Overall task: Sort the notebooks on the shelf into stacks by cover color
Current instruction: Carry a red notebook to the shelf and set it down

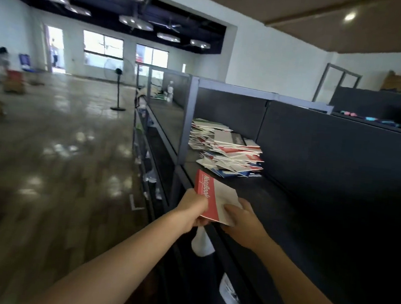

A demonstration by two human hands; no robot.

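Note:
A red-and-white notebook [215, 196] with "NoteBook" printed on its red band is held over the front edge of the dark shelf [286, 206]. My left hand [193, 210] grips its near left edge. My right hand [243, 221] pinches its near right corner. Farther along the shelf lies a messy pile of notebooks [228, 151] with red, blue and white covers, heaped against the grey upright post [188, 119]. The notebook in my hands is apart from that pile.
A dark back panel [338, 150] runs behind the shelf. Lower shelf levels hold white items [202, 243]. A standing fan [119, 85] is on the glossy floor to the left. Boxes [13, 84] sit at the far left.

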